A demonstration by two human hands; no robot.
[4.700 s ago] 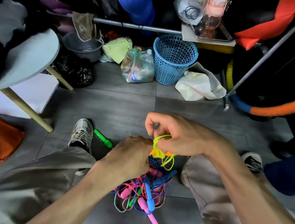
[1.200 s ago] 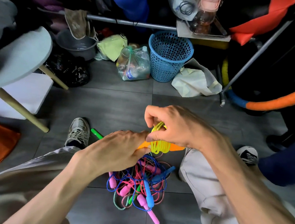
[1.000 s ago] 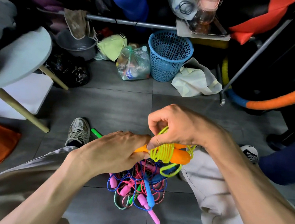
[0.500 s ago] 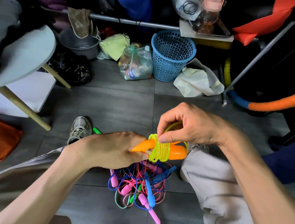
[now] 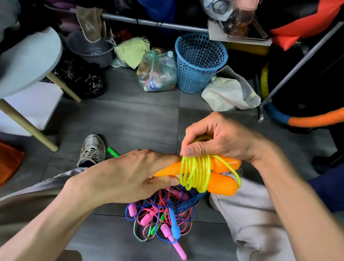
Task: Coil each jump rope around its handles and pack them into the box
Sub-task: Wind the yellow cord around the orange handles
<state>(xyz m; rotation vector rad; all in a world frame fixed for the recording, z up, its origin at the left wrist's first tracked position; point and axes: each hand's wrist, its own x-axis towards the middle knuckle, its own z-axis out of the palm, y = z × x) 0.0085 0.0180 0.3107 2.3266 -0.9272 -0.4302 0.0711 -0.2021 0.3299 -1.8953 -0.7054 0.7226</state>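
1. Your left hand [image 5: 134, 174] is clenched around the narrow ends of the two orange handles [image 5: 221, 184], thumb underneath and fingers over the top.
2. Your right hand [image 5: 218, 138] pinches the yellow cord [image 5: 196, 173] against the upper handle, the thumb pressing on the first turns just beyond your left fingertips.
3. The handles lie side by side, and their long axis runs away from your left grip toward your right, nearly level. The fat rounded ends stick out free past the coil.
4. The cord is wound in a tight band across both handles, square to that axis. One slack loop hangs off the far side of the band, near the fat ends. This tail looks like the last bit left to wind or tuck, and your right hand is the nearer one to it.
5. The handles are smooth, glossy plastic, tapered like carrots. The cord is thin, shiny and springy-looking, so I judge the turns could slide toward the narrow end if your pinch loosens.
6. Below your grip, a tangle of ropes [image 5: 160, 220] lies on the grey tiled floor [image 5: 126, 122]: pink, blue and green handles with thin mixed cords, not yet coiled.
7. I cannot make out the box here.
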